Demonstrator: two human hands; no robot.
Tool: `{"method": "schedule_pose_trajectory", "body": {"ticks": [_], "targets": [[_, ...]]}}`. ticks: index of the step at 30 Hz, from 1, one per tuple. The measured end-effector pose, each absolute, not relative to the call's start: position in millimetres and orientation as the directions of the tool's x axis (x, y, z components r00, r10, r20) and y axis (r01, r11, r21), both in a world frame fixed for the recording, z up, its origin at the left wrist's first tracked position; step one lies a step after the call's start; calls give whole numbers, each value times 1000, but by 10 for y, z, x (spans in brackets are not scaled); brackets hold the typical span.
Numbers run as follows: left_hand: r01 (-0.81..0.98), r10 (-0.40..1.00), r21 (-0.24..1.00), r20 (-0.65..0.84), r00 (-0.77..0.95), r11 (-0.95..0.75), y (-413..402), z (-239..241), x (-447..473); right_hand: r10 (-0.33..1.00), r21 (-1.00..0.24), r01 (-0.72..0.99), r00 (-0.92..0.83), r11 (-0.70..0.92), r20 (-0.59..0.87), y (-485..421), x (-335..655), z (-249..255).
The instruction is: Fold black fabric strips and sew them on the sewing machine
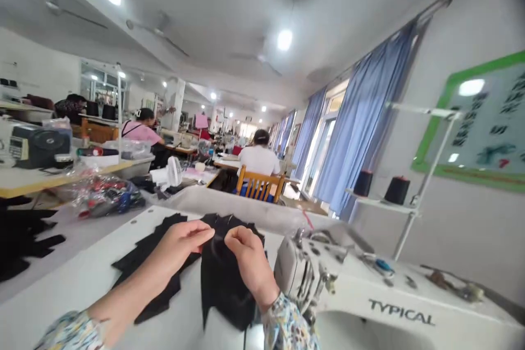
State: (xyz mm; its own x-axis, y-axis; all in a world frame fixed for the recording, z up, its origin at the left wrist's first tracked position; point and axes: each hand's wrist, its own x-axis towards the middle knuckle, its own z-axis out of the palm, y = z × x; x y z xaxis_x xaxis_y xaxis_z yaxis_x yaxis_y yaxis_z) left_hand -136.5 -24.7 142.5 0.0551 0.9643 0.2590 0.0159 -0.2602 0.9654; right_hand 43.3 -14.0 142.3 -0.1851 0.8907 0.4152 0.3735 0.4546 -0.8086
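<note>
My left hand (182, 243) and my right hand (248, 260) meet above a piece of black fabric (223, 279), both pinching its top edge with fingers closed. The piece hangs down from my fingers over the white table (82, 279). More black fabric pieces (147, 254) lie flat on the table under and left of my left hand. A white sewing machine (369, 295) marked TYPICAL stands just right of my right hand.
Two black thread spools (397, 190) stand on a rack behind the machine. A bag of coloured items (104, 194) and dark cloth (24, 240) lie at the left. Other people sit at tables further back, one on a wooden chair (260, 186). Blue curtains hang at right.
</note>
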Motion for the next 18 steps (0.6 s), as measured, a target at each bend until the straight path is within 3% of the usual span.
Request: {"method": "schedule_pose_trajectory", "body": {"ticks": [2, 5, 8, 12, 18], "targets": [[200, 906, 885, 422, 38, -420, -325, 1607, -1429, 850, -766, 370, -199, 526, 487, -250, 439, 1649], [346, 843, 774, 524, 119, -530, -599, 1461, -1431, 845, -767, 355, -250, 534, 473, -560, 573, 1641], [368, 856, 773, 481, 190, -516, -904, 955, -1277, 866, -776, 399, -331, 489, 375, -815, 791, 1251], [408, 929, 834, 331, 166, -371, -1331, 306, -987, 910, -767, 507, -334, 393, 246, -1165, 1063, 622], [432, 932, 826, 322, 168, -363, -1694, -44, -735, 897, -680, 606, -399, 412, 187, -1559, 1344, 221]]}}
